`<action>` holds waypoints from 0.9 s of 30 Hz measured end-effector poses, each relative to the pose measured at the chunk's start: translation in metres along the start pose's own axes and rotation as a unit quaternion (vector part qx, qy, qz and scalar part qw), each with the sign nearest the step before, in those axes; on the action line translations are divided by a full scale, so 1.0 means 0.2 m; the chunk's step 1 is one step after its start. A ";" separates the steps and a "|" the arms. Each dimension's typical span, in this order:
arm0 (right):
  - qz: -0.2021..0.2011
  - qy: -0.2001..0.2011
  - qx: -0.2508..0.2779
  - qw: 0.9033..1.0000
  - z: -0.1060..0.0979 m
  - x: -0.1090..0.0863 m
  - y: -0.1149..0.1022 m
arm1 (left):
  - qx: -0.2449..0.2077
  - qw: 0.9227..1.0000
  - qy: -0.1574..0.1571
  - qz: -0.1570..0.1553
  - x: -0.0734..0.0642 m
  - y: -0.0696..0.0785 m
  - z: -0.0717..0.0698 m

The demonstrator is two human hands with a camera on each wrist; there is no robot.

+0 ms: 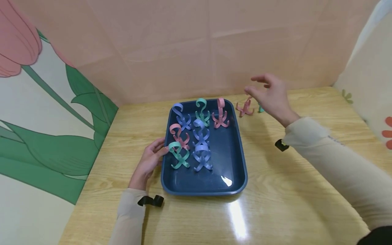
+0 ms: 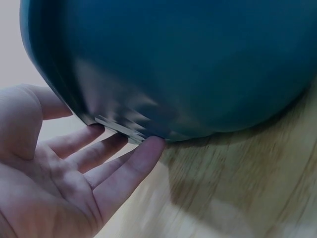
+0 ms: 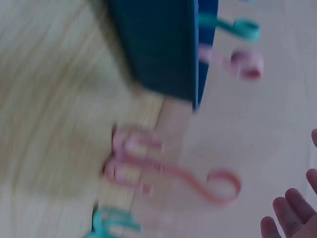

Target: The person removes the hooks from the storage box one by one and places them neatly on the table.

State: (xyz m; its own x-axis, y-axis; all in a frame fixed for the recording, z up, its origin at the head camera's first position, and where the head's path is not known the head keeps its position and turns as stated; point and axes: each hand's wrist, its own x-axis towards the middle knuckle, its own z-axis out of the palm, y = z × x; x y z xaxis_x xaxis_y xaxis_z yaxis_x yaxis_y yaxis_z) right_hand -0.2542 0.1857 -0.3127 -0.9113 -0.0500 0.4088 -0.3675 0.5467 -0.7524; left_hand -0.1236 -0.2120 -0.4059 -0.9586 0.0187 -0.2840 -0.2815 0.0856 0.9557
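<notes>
Left hand (image 1: pixel 149 162) gripping blue tray (image 1: pixel 225 156) by its edge, right hand (image 1: pixel 272 98) empty, fingers parted, near pink hook (image 1: pixel 245 108) outside

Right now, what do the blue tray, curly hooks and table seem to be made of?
Tray: probably plastic, glossy; a sharp highlight shows inside. Hooks: likely plastic, slightly shiny; smooth, evenly colored curves. Table: wood or wood-look laminate, glossy; grain and a bright reflection show.

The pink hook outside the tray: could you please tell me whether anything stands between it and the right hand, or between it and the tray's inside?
Nothing visible stands between the right hand and the pink hook; the gap looks open. Toward the inside of the blue tray, its right wall stands in the way.
</notes>
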 end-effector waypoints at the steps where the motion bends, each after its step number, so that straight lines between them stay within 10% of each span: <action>1: -0.007 0.000 0.015 1.000 0.03 -0.01 -0.02 | -0.001 1.000 0.000 0.002 0.00 0.00 0.00; 27: 0.093 -0.127 0.151 0.976 0.35 -0.06 0.02 | 0.019 1.000 -0.001 0.016 0.03 -0.04 0.04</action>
State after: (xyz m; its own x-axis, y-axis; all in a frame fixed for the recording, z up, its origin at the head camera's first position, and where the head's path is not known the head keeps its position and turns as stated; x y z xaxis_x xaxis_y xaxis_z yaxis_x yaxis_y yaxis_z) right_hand -0.2583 0.1301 -0.3567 -0.9700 -0.2003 0.1377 -0.1941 0.2972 -0.9349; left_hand -0.1262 -0.2053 -0.4156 -0.9670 0.0249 -0.2534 -0.2486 0.1223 0.9609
